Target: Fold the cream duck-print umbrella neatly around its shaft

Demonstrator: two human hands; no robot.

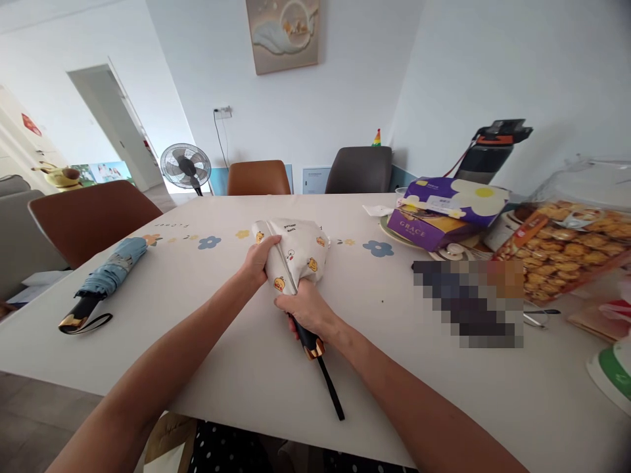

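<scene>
A white umbrella (298, 253) printed with yellow ducks lies over the middle of the table, its canopy bunched and folded. Its black handle with a gold-coloured end points toward me, and a black wrist strap trails from it. My left hand (261, 259) is closed on the left edge of the canopy fabric, thumb on top. My right hand (308, 307) wraps round the lower canopy where it meets the handle; some of its fingers are hidden underneath. To the left rests a folded blue umbrella (114, 268) with a black and gold handle, apart from both hands.
The white table (217, 355) has a flower pattern. On its right stand purple boxes (428, 226), a dark bottle (490, 154), a clear tub of cookies (566, 243) and a blurred-out dark patch (463, 302). Chairs (259, 178) and a fan (186, 165) are beyond the table.
</scene>
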